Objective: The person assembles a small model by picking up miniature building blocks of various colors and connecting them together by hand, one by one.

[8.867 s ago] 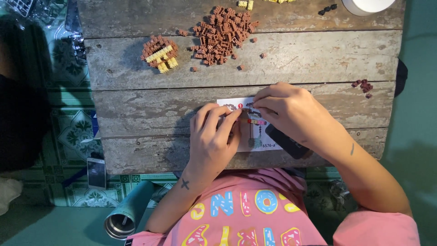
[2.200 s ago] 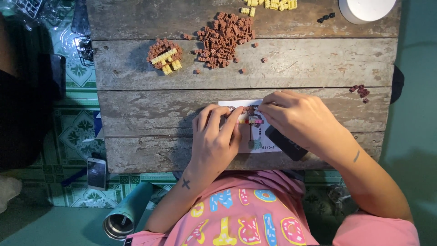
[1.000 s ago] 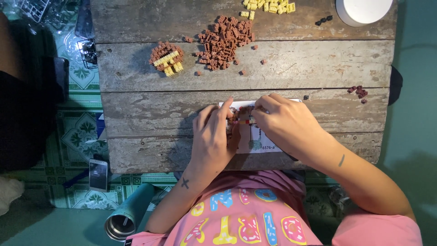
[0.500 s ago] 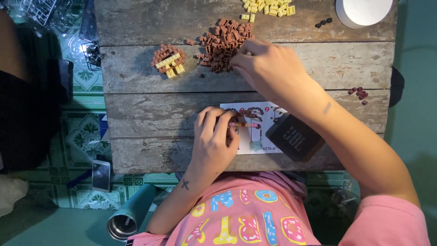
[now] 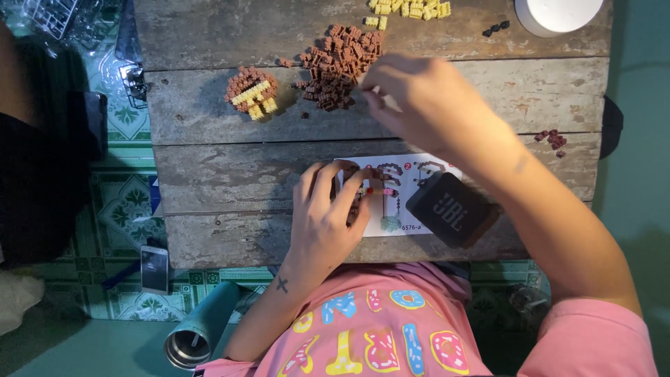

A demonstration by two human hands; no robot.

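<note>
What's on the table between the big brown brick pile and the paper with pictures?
In the head view, only bare wooden plank lies between the brown brick pile and the instruction sheet; the right hand hovers above that stretch.

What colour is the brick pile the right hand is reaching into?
Reddish brown, seen in the head view: pile under the right hand.

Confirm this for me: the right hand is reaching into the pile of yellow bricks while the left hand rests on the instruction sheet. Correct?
Not quite. The head view shows the right hand reaching into the pile of brown bricks, not the yellow bricks, which lie farther back along the table edge, untouched. The rest holds: the left hand rests on the instruction sheet.
</note>
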